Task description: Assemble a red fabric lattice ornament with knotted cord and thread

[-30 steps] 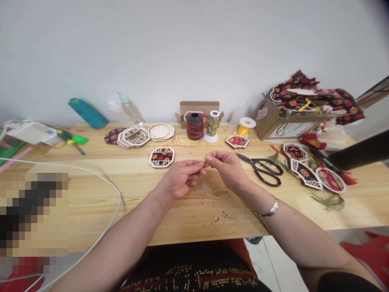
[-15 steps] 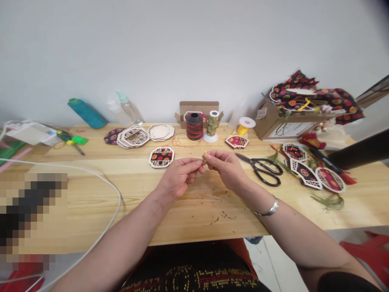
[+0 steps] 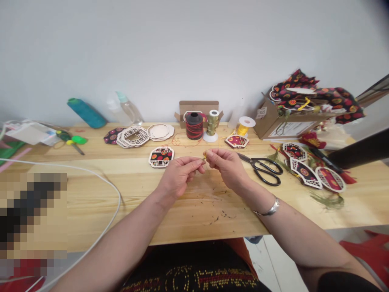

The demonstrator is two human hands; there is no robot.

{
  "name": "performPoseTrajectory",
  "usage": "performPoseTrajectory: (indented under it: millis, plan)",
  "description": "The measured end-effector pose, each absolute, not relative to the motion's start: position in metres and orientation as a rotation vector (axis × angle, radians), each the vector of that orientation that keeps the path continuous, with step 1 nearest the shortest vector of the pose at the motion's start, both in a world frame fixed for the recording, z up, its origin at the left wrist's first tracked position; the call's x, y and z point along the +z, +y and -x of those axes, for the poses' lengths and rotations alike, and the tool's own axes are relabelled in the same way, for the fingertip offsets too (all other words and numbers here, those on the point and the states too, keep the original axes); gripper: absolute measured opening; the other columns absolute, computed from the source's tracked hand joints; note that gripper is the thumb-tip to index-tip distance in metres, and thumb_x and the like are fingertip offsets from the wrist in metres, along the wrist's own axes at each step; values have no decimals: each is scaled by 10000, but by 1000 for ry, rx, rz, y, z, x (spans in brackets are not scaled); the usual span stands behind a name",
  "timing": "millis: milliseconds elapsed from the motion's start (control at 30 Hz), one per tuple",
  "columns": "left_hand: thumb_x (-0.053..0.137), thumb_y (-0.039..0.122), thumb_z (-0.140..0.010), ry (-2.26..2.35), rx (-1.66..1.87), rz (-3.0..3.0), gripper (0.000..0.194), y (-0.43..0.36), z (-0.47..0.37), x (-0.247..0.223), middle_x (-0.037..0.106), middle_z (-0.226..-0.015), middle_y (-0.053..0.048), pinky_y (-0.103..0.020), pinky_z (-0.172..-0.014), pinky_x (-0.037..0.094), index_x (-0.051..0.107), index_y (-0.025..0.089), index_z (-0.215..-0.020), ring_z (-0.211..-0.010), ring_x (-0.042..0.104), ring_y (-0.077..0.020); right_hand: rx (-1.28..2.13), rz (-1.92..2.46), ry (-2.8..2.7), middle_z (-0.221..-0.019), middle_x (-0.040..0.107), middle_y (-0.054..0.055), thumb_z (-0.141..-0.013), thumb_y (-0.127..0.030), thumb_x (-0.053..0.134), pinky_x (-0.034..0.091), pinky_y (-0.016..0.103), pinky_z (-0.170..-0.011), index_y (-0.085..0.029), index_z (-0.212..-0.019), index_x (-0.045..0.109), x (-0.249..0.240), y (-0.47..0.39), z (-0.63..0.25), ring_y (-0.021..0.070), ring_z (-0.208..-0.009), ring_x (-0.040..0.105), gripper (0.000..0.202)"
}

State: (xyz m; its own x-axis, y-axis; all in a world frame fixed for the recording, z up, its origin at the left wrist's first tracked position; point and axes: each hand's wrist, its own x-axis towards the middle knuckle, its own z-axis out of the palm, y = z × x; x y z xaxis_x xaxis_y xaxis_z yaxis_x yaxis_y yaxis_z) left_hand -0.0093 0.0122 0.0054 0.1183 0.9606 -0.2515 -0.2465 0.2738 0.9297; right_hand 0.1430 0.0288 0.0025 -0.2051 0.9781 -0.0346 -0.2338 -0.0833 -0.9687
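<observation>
Mostly hidden yellow cord [image 3: 204, 155]; thin, bright bit showing.

The left hand [image 3: 179, 176] and right hand [image 3: 226, 166] are close together above the table [image 3: 133, 215]. Scissors [image 3: 255, 163] lie to their right. Behind the hands, a cord spool [image 3: 194, 129] stands left of a thread spool [image 3: 212, 126], both before a carton [image 3: 199, 106]. Rear left is a thread cone [image 3: 86, 112]; rear right, fabric [image 3: 340, 99] tops a cardboard box [image 3: 267, 119].

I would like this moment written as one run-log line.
left hand: pinching, contents hidden | right hand: pinching small yellow strand | black-handled metal scissors: on pale wooden table, beside right hand
</observation>
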Motion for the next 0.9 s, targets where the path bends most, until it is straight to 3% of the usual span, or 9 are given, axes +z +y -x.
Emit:
performPoseTrajectory:
  millis: [100,233,433,700,900]
  plan:
    - [761,311,-652,1090,1157,-897,183,13,10,5,648,-586,-21,-216,-437,173,738,134,-688,-432,320,-28,1514,995,-1227,-648,606,-21,-742,-479,709,343,242,-572,-153,-723,700,5,28,-142,70,-568,410,327]
    - [739,314,-686,1128,1242,-951,180,13,11,3,641,-577,-12,-226,-444,207,736,136,-712,-443,327,-43,1537,1059,-1352,-727,680,16,-702,-400,744,387,249,-589,-159,-822,749,6,25,-140,94,-624,486,269]
    - [710,316,-752,1221,1302,-1144,173,10,13,2,646,-610,7,-240,-505,334,731,161,-681,-475,374,-60,1374,1148,-1414,-512,552,-34,-736,-327,689,333,233,-496,-150,-647,695,5,23,-140,67,-477,385,199]
    - [676,292,-787,1326,1326,-1310,150,10,13,1,700,-639,12,-254,-673,479,742,189,-701,-618,586,-114,1149,1124,-1541,-555,591,-23,-781,-274,641,380,212,-524,-157,-664,688,7,19,-140,82,-521,465,172]
    - [680,272,-775,1323,1354,-1356,119,10,11,1,745,-684,3,-251,-694,526,764,188,-767,-661,662,-135,1081,1020,-1594,-580,613,-19,-789,-240,642,411,202,-551,-158,-720,725,3,18,-140,87,-553,508,136]
